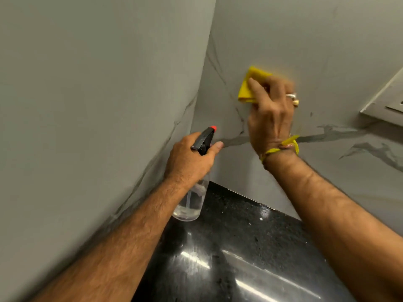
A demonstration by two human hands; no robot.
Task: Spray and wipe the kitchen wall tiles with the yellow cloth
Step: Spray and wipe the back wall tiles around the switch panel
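Observation:
My right hand (270,114) presses a folded yellow cloth (248,86) flat against the grey marbled wall tiles (327,51), close to the corner. The hand is motion-blurred and covers most of the cloth. My left hand (189,160) grips the neck of a clear spray bottle (192,201) with a black trigger head and a red nozzle (212,128). The nozzle points toward the corner. The bottle hangs just above the black counter, holding a little clear liquid.
A glossy black speckled countertop (239,247) runs along the bottom, meeting the tiled walls. The left wall (87,105) stands close beside my left arm. A grey metal hood or shelf edge (383,101) juts out at the right.

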